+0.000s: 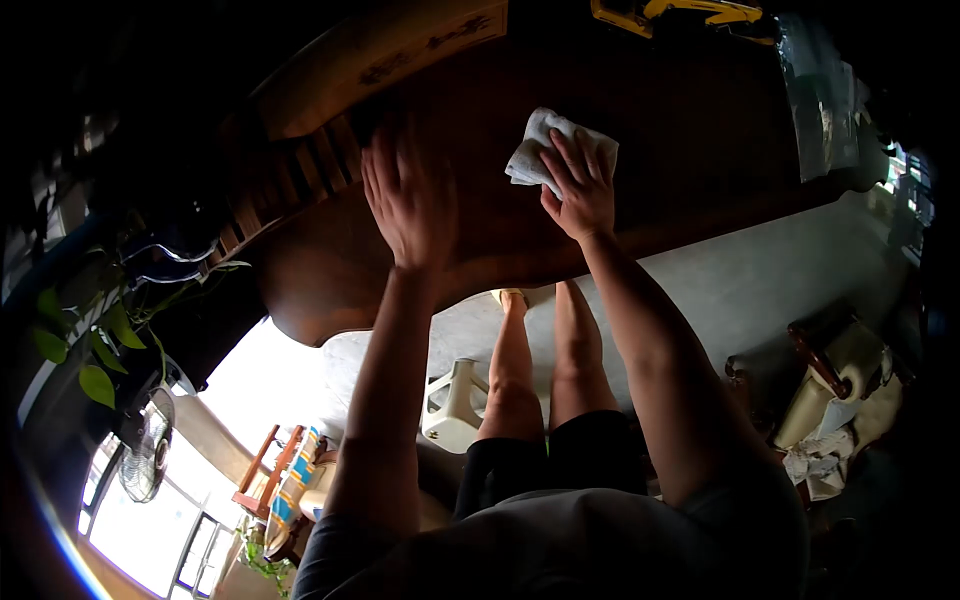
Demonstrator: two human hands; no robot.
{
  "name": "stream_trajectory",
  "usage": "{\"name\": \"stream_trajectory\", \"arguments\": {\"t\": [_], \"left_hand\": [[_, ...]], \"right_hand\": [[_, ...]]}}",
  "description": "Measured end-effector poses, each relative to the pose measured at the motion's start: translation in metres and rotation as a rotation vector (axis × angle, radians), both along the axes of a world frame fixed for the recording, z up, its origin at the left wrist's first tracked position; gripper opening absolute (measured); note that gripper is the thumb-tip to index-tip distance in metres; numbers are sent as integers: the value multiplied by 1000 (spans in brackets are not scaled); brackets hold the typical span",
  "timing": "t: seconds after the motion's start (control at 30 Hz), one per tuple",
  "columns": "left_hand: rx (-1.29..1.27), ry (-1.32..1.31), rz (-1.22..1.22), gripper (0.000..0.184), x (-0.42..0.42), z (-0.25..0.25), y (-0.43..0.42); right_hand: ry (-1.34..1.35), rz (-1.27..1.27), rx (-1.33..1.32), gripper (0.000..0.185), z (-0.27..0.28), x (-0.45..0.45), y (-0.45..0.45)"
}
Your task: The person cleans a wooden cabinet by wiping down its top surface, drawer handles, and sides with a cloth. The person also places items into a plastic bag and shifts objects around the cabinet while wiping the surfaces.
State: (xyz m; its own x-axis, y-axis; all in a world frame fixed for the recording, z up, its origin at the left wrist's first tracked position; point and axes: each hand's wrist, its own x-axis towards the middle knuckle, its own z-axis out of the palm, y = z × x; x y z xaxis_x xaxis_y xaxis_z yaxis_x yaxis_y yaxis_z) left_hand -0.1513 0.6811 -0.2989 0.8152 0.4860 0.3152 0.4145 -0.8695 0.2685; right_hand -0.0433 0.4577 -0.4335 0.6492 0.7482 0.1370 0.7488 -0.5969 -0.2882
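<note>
My right hand lies on a folded white cloth, pressing it against the dark brown wooden tabletop. Its fingers spread over the cloth, and the thumb rests near the cloth's lower edge. My left hand is stretched out over the left part of the same tabletop, fingers extended and holding nothing. The left fingertips are dim and slightly blurred, so I cannot tell whether they touch the wood.
A carved wooden piece and slats border the table's left. A yellow toy-like machine and clear plastic sit at the far side. Below are a white stool, a cluttered chair, a fan and a plant.
</note>
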Motion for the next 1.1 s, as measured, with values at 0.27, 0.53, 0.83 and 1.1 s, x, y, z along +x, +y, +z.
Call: {"name": "stream_trajectory", "arguments": {"t": [0.27,0.53,0.83,1.1], "left_hand": [[263,184,41,85,93,-39,93],[178,311,3,93,105,-46,132],[-102,225,-17,76,101,-16,105],[-57,8,-304,74,73,11,25]], "right_hand": [[23,-13,0,63,0,0,-2],[59,-18,29,67,-3,2,-4],[65,-23,-1,68,1,2,-3],[99,-12,-55,69,-9,0,-5]]}}
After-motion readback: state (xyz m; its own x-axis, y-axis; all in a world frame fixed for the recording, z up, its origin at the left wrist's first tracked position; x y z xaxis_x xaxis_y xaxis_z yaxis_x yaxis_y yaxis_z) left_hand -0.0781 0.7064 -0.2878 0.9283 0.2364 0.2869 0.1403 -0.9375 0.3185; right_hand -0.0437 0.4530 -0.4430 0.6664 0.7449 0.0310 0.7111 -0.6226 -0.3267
